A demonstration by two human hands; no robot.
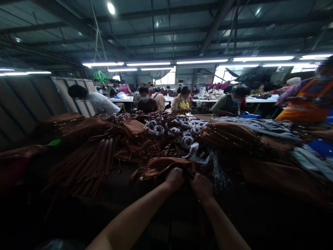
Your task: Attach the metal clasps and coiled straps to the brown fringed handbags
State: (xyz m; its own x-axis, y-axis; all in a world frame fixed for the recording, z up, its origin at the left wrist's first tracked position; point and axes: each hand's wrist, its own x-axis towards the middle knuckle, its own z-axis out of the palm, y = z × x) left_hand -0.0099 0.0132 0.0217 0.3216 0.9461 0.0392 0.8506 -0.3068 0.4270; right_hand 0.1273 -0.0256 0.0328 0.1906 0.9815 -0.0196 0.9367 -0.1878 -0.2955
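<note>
A brown fringed bag [161, 166] lies at the near edge of the heap, its zipped opening facing me. My left hand [174, 178] is closed on the edge of that opening, with the fingertips hidden inside the dark gap. Just to the right, my right hand [202, 185] is closed in a fist on the bag's right end, by the zipper. Fringe hangs from the bag's left side. Behind it lie metal rings and buckles, too dim to tell apart.
Coiled straps in white wrapping [186, 140] lie beyond the bag. Stacked brown bags [229, 133] stand to the right, long brown strips [85, 163] to the left. White strings [218, 170] hang near my right hand. Several co-workers sit across the table; a person in an orange apron [303, 100] stands at right.
</note>
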